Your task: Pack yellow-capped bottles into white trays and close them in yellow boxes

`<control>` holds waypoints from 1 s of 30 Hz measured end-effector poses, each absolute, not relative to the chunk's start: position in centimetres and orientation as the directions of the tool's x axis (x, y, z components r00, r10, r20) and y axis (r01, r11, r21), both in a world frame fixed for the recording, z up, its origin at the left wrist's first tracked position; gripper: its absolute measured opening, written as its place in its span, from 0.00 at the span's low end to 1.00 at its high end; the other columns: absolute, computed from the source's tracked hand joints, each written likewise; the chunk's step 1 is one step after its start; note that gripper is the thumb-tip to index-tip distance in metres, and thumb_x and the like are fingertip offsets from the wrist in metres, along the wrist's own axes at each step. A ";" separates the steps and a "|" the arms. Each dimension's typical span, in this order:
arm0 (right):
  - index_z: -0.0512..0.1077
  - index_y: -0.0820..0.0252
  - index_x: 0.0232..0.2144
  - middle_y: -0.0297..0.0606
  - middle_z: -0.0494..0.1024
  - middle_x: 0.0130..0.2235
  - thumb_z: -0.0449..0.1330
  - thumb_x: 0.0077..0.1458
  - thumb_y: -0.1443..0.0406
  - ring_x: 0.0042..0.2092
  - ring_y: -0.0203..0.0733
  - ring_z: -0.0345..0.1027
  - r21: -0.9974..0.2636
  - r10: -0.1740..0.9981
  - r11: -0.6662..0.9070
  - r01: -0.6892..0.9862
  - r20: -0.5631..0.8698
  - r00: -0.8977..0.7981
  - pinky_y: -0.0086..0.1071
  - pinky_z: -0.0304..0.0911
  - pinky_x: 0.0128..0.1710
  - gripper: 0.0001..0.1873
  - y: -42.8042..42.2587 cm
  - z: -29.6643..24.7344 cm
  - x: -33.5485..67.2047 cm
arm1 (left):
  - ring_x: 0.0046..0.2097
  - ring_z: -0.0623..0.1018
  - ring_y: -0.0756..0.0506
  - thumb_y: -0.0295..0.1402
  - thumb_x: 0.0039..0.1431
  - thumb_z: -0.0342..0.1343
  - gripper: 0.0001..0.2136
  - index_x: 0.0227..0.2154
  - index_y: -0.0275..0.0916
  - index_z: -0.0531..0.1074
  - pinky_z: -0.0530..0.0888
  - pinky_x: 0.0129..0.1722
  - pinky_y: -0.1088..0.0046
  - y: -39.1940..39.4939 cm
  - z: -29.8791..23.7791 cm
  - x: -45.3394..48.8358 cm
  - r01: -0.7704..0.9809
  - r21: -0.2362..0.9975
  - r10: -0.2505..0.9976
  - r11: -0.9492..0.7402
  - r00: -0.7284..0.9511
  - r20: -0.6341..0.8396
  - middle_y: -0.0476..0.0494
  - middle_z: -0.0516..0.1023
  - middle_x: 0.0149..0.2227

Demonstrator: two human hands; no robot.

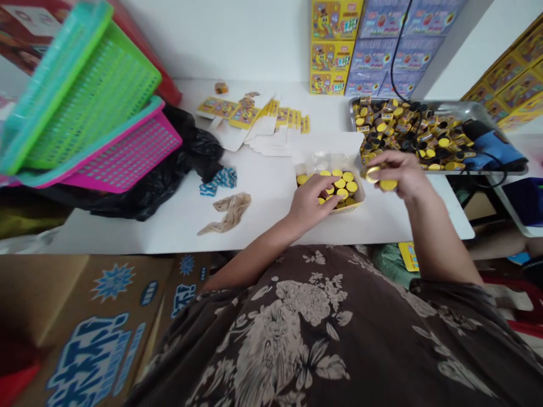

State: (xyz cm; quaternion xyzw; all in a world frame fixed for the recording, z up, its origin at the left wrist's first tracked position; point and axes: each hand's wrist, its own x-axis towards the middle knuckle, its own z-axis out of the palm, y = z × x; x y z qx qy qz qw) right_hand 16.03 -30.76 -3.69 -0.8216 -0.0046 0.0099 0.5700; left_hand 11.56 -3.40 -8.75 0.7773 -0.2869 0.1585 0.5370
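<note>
An open carton (358, 195) on the white table holds several small yellow-lidded cups (339, 183) standing upright, lids up. My left hand (311, 198) reaches into its left side, thumb and forefinger apart over the lids; whether the fingertips touch a cup is unclear. To the right of the carton, my right hand (407, 176) is raised above the table. Its fingers are closed around a couple of small yellow-lidded cups (388, 185), one tilted with a shiny gold face. Behind that hand, a metal tray (353, 107) is heaped with more such cups, lying every way.
Flat printed cartons (271, 127) lie at the back. Stacked boxes (333, 53) stand against the wall. Plastic baskets (97, 96) and a black bag (190, 150) crowd the left. A black cable (394, 62) hangs over the tray. A large cardboard box (106, 328) is at lower left.
</note>
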 end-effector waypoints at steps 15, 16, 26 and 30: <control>0.79 0.57 0.39 0.38 0.86 0.35 0.76 0.44 0.57 0.25 0.42 0.77 -0.983 0.152 0.028 -0.180 -0.173 0.973 0.28 0.61 0.14 0.20 -26.1 -3.8 10.7 | 0.42 0.81 0.44 0.32 0.61 0.66 0.07 0.39 0.42 0.74 0.76 0.42 0.66 -4.5 -9.8 11.0 -0.665 0.553 -0.281 -0.502 0.730 0.623 0.46 0.82 0.37; 0.79 0.57 0.40 0.39 0.86 0.38 0.76 0.44 0.58 0.27 0.42 0.78 -0.986 0.126 0.037 -0.159 -0.154 0.980 0.28 0.61 0.15 0.20 -26.5 -3.9 10.7 | 0.41 0.80 0.44 0.32 0.61 0.66 0.07 0.38 0.42 0.73 0.75 0.41 0.66 -4.4 -9.6 11.0 -0.638 0.567 -0.268 -0.521 0.753 0.601 0.46 0.81 0.36; 0.83 0.57 0.37 0.39 0.86 0.35 0.82 0.41 0.56 0.26 0.41 0.78 -0.993 0.052 0.022 -0.117 -0.116 0.992 0.28 0.64 0.17 0.22 -28.6 -5.3 10.2 | 0.44 0.80 0.40 0.36 0.61 0.66 0.08 0.33 0.41 0.72 0.74 0.43 0.62 -6.1 -8.2 11.7 -0.559 0.508 -0.439 -0.655 0.829 0.347 0.42 0.82 0.39; 0.85 0.58 0.39 0.40 0.88 0.39 0.78 0.40 0.60 0.26 0.40 0.78 -0.986 0.039 0.049 -0.157 -0.155 0.987 0.27 0.61 0.15 0.20 -28.7 -5.0 9.8 | 0.48 0.80 0.35 0.36 0.64 0.63 0.06 0.37 0.40 0.75 0.76 0.47 0.58 -6.4 -7.8 11.9 -0.515 0.405 -0.418 -0.755 0.855 0.307 0.37 0.83 0.42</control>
